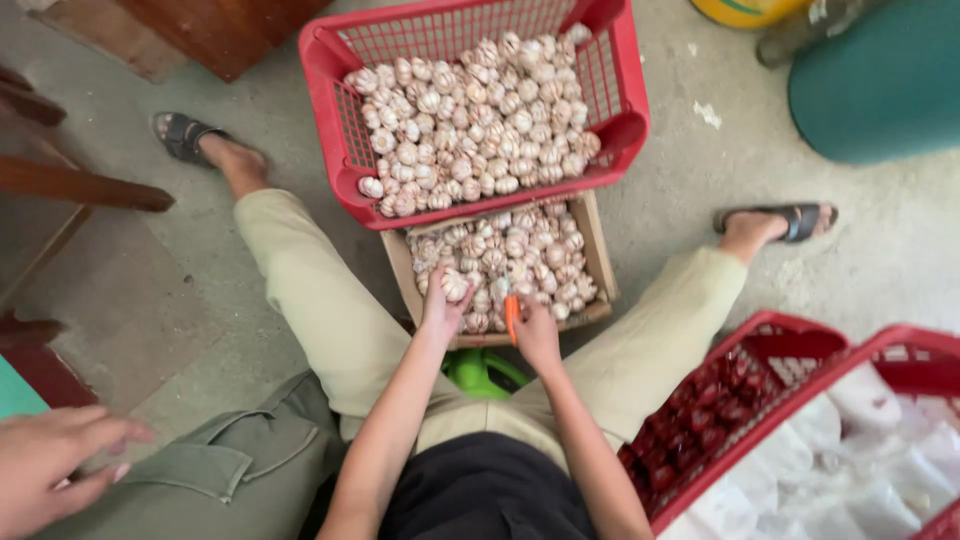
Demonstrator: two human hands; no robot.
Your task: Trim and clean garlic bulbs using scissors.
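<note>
Red crate [340, 150] of garlic sits behind the cardboard box [598, 262], also full. Trimming step: left hand [440, 308] clamped on one garlic bulb [455, 285] over the box, right hand [535, 335] gripping orange-handled scissors [511, 315]. Next, probably: blade onto stem.

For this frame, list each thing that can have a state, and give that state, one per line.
Red plastic crate: heaped with garlic bulbs, its near edge resting over the box.
Brown cardboard box: open, nearly full of garlic.
Left hand: holding one garlic bulb.
Right hand: gripping an orange-handled cutter, blades hidden.
Second red plastic crate: empty where visible.
Another person's hand: open, holding nothing.
</note>
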